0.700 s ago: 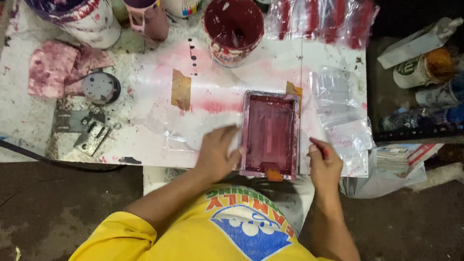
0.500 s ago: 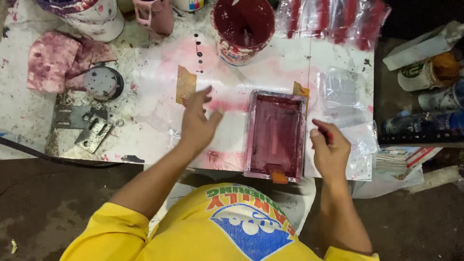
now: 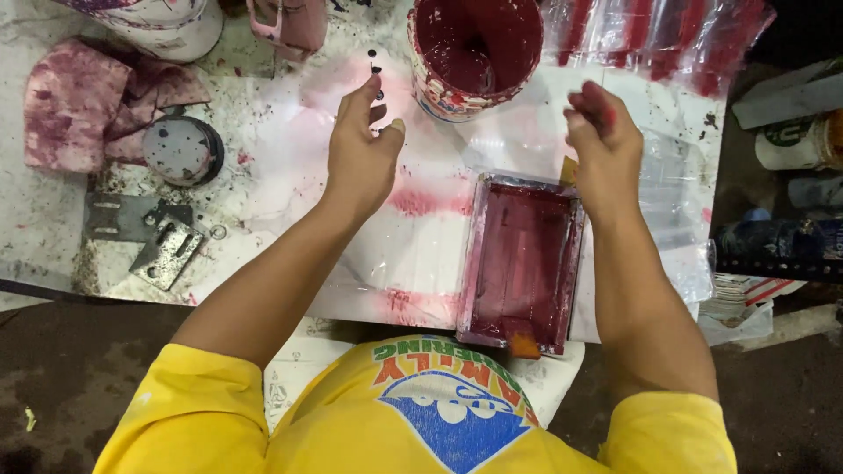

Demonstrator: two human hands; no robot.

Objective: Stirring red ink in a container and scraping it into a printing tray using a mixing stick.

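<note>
Nearest, the red-stained rectangular framed printing screen (image 3: 520, 259) lies flat on the white paint-spattered table (image 3: 263, 167). Left hand (image 3: 362, 154) hovers empty, fingers loosely apart. Right hand (image 3: 604, 145), blurred, fingers bunched, possibly pinching something. Beyond, the red-paint bucket (image 3: 474, 53) stands within reach.

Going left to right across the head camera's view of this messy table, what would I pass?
Stained pink rag → round grey lid → left hand → red paint bucket → red-stained printing frame → right hand → clear plastic bags → cans on the side shelf.
</note>
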